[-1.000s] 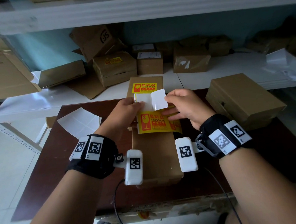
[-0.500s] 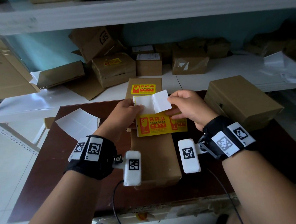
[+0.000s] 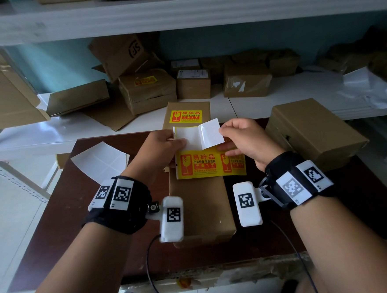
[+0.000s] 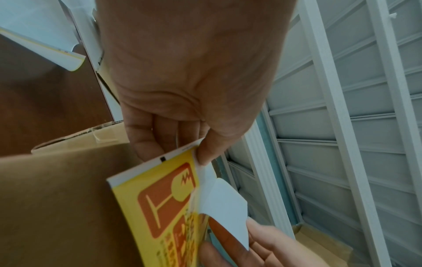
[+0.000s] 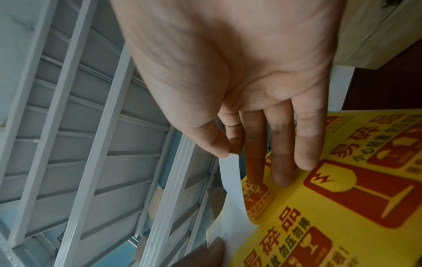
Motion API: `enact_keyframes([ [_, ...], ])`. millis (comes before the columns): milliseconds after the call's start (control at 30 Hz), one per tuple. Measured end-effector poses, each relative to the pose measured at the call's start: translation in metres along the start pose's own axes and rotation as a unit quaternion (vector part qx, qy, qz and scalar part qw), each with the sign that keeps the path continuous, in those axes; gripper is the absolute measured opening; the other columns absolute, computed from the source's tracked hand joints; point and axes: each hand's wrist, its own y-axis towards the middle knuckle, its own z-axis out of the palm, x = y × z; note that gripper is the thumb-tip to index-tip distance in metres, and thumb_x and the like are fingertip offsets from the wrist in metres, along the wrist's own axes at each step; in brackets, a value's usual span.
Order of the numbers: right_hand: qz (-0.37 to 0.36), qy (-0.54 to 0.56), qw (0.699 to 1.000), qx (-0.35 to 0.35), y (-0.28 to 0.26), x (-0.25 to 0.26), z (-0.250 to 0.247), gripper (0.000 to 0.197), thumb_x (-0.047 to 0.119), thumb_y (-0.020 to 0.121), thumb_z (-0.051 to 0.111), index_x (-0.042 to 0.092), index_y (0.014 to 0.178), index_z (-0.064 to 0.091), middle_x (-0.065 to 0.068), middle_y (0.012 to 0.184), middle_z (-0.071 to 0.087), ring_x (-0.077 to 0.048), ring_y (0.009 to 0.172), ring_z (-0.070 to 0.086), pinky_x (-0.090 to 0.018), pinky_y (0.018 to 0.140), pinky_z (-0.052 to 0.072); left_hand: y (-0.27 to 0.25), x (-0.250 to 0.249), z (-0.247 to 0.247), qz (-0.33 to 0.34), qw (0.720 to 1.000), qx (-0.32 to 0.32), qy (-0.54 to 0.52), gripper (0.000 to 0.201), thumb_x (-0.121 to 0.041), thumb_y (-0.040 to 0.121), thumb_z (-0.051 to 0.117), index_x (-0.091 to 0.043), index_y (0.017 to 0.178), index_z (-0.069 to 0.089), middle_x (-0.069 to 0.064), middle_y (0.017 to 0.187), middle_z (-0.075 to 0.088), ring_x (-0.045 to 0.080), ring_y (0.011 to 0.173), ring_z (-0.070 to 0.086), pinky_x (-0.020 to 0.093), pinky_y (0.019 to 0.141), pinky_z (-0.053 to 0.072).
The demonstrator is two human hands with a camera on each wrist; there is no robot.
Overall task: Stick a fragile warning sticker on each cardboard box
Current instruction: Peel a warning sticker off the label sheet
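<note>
A yellow sheet of fragile stickers (image 3: pixel 209 163) hangs over a long cardboard box (image 3: pixel 201 212) on the dark table. My left hand (image 3: pixel 178 142) pinches the sheet's left edge (image 4: pixel 160 207). With thumb and forefinger, my right hand (image 3: pixel 221 130) pinches a half-peeled sticker (image 3: pixel 211 133), white back up. Its other fingers (image 5: pixel 280 173) lie on the sheet (image 5: pixel 342 216). The peeled flap (image 5: pixel 230 177) curls off bare white backing (image 3: pixel 187 138). One yellow sticker (image 3: pixel 187 116) sits on the box's far end. A plain box (image 3: pixel 313 135) stands to the right.
Used white backing sheets (image 3: pixel 99 159) lie at the table's left. Behind it, a white shelf (image 3: pixel 276 104) carries several cardboard boxes, one (image 3: pixel 147 90) with a yellow sticker. An upper shelf board (image 3: pixel 178 12) overhangs. Flattened cardboard (image 3: pixel 3 97) leans at far left.
The right hand has drawn the peeled flap slightly further right, baring more white backing. The sheet, tilted a second ago, now hangs level.
</note>
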Motion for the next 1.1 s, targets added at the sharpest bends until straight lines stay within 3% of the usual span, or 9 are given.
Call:
enact_keyframes([
  [200,0.003,-0.005,1.000,-0.006,0.0015,-0.0008,0.0003,0.015,0.021,0.100,0.054,0.012,0.098,0.066,-0.013,0.113,0.070,-0.023,0.089,0.074,-0.040,0.079,0.060,-0.0012,-0.0003,-0.0003,-0.001,1.000,0.010,0.005,0.011,-0.019,0.098,0.059,-0.018,0.099,0.070,0.016,0.093,0.076,0.033,0.086,0.074,0.048,0.076,0.062],
  [333,0.004,0.003,1.000,-0.004,0.0020,-0.0009,0.0011,0.014,0.019,0.100,0.053,0.017,0.091,0.064,-0.010,0.110,0.071,-0.022,0.086,0.073,-0.040,0.080,0.059,-0.0011,0.0002,-0.0002,0.008,1.000,0.004,0.012,0.010,-0.021,0.097,0.061,-0.020,0.099,0.071,0.013,0.089,0.077,0.037,0.086,0.073,0.047,0.073,0.060],
  [467,0.004,-0.004,1.000,-0.007,0.0029,-0.0017,0.0004,0.014,0.021,0.100,0.053,0.018,0.092,0.065,-0.009,0.109,0.071,-0.021,0.087,0.074,-0.040,0.081,0.060,-0.0010,0.0012,0.0005,0.007,1.000,0.003,0.015,0.012,-0.022,0.095,0.063,-0.018,0.102,0.072,0.019,0.093,0.075,0.049,0.093,0.068,0.062,0.082,0.056],
  [533,0.005,-0.006,1.000,-0.009,0.0035,-0.0024,0.0003,0.014,0.021,0.100,0.053,0.017,0.092,0.065,-0.010,0.110,0.071,-0.022,0.088,0.074,-0.039,0.079,0.060,0.0005,0.0016,0.0002,0.004,1.000,0.000,0.015,0.013,-0.021,0.096,0.063,-0.016,0.104,0.071,0.018,0.092,0.075,0.041,0.084,0.072,0.049,0.071,0.062],
  [600,0.007,-0.006,1.000,-0.009,0.0038,-0.0031,0.0001,0.014,0.021,0.099,0.053,0.016,0.094,0.065,-0.011,0.111,0.071,-0.022,0.088,0.074,-0.039,0.079,0.060,0.0022,0.0024,-0.0001,0.000,1.000,-0.003,0.018,0.015,-0.019,0.096,0.062,-0.014,0.108,0.070,0.012,0.085,0.075,0.022,0.068,0.071,0.028,0.052,0.056],
  [633,0.007,-0.006,1.000,-0.010,0.0041,-0.0036,-0.0001,0.014,0.021,0.099,0.053,0.015,0.094,0.065,-0.011,0.111,0.071,-0.022,0.088,0.074,-0.039,0.078,0.060,0.0024,0.0022,0.0002,-0.001,1.000,-0.004,0.015,0.015,-0.018,0.096,0.062,-0.012,0.109,0.070,0.010,0.082,0.075,0.016,0.062,0.069,0.023,0.048,0.053],
  [833,0.005,-0.010,1.000,-0.014,0.0048,-0.0044,-0.0013,0.015,0.022,0.099,0.053,0.015,0.096,0.066,-0.010,0.111,0.070,-0.021,0.088,0.074,-0.037,0.077,0.060,0.0055,0.0038,0.0004,-0.002,1.000,-0.009,0.002,0.013,-0.014,0.096,0.063,-0.009,0.107,0.069,0.005,0.072,0.070,0.006,0.046,0.062,0.020,0.044,0.050],
  [1100,0.005,-0.006,1.000,-0.026,0.0050,-0.0036,-0.0040,0.018,0.021,0.100,0.053,0.011,0.102,0.067,-0.009,0.112,0.070,-0.020,0.089,0.073,-0.038,0.078,0.060,0.0074,0.0065,-0.0019,-0.003,1.000,-0.009,-0.006,0.015,-0.016,0.095,0.064,-0.011,0.108,0.069,0.007,0.079,0.073,0.010,0.056,0.067,0.025,0.050,0.053],
])
